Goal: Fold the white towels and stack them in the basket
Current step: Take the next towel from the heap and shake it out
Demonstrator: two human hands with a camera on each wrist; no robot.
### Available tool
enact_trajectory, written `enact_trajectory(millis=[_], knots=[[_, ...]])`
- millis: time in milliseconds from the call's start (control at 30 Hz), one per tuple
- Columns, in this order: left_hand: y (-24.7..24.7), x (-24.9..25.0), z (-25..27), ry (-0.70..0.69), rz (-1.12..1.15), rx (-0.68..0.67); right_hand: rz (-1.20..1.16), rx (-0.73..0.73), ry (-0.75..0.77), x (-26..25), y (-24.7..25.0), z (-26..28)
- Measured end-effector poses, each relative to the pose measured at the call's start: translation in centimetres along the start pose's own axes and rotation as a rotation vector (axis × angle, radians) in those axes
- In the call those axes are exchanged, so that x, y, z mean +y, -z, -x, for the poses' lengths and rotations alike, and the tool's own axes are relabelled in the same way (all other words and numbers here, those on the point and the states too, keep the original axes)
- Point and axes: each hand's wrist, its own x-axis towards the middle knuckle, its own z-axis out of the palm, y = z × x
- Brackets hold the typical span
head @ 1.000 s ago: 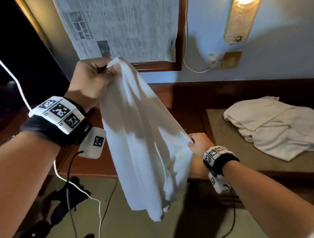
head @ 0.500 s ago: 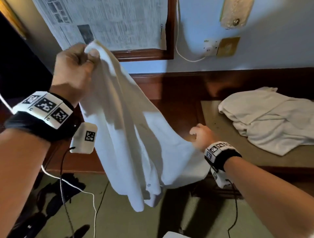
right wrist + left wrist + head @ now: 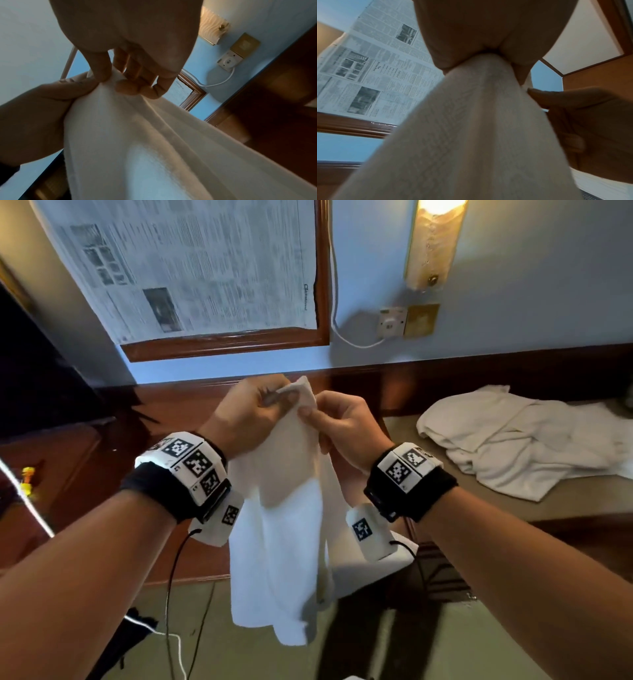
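Your left hand and right hand meet at centre frame, each grip pinching the top edge of the soft white terry towel, which hangs loosely below them. With the corners bunched rather than matched, one could slip as you change grips, and the fold would likely come out skewed. More crumpled white towels wait on the bench at right. No basket is in view, so its contents cannot be told.
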Motion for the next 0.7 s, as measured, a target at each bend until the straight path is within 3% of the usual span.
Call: enact_trajectory(millis=[133, 367, 567, 700], knots=[[1.7, -0.6, 1.2, 0.006, -0.020, 0.077, 0.035, -0.149, -0.167, 2.7, -1.5, 2.3], [6.2, -3.0, 4.0, 0.041, -0.022, 0.156, 0.611, -0.230, -0.650, 14.8, 2.8, 13.3], [8.6, -5.2, 6.5, 0.038, -0.007, 0.188, 0.875, -0.120, -0.961, 17.5, 7.1, 20.5], [8.6, -5.2, 7.2, 0.020, 0.044, 0.183, 1.137, 0.070, -1.089, 16.7, 9.4, 21.9]])
